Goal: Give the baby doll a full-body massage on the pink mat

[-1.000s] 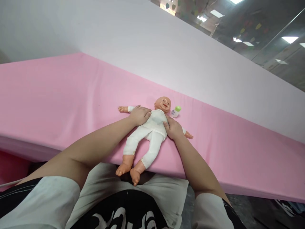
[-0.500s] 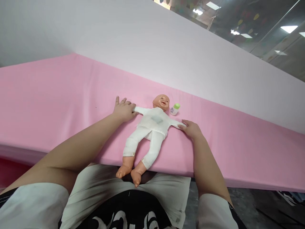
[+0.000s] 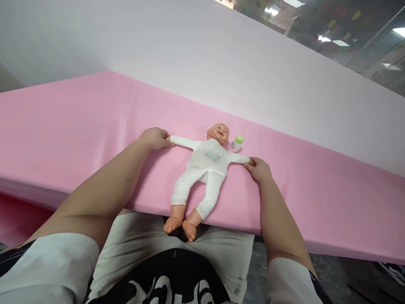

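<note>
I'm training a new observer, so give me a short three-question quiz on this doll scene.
1. True or false: the doll lies face up on the pink pad.
2. What does the left hand grip? A) a foot B) the doll's arm end C) the bottle
3. What stands beside the doll's head?

Key: 1 true. 2 B; the right hand grips the other arm end. 3 A small bottle with a green cap.

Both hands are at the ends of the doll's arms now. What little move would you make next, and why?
Probably let go of the sleeve ends and smooth the white suit at the chest. The left hand and right hand each pinch a wrist of the doll, whose arms lie spread flat on the pink sheet, sleeves pulled out to the wrists. A small bottle lies beside its head.
</note>
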`<state>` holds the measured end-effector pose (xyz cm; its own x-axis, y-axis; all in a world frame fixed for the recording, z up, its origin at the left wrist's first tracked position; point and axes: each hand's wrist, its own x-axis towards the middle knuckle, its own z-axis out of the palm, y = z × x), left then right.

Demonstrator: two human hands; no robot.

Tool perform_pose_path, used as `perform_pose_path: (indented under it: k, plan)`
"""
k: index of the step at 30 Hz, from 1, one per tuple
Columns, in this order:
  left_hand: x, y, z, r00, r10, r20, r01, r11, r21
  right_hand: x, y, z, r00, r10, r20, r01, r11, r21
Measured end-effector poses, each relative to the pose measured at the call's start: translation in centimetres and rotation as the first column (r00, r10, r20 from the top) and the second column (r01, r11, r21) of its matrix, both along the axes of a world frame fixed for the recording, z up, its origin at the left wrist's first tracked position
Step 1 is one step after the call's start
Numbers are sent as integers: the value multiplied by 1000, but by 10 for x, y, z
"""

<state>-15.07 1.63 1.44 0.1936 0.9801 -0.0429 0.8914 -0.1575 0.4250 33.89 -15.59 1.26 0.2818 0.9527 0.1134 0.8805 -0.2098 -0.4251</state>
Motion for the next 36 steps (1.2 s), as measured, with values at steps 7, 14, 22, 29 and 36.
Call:
perform_pose_path:
  k: [7, 14, 22, 29, 36]
  plan:
    - [-12, 5, -4, 998, 2, 66, 0, 1000, -22, 3, 9, -5, 999, -6, 37, 6, 1000, 25]
    - [-11, 14, -14, 998, 38, 51, -44, 992, 114, 18, 2, -9, 988, -114, -101, 114, 993, -9]
    - [0, 5, -14, 699, 119, 706, -147, 989, -21, 18, 0, -19, 664, -12, -747, 190, 970, 154]
    - [18, -1, -9, 353, 279, 893, -84, 960, -267, 19, 2, -16, 246, 65, -967, 212, 970, 119]
    - [19, -5, -7, 371, 275, 887, -90, 961, -261, 14, 1, -19, 312, 38, -949, 194, 976, 103]
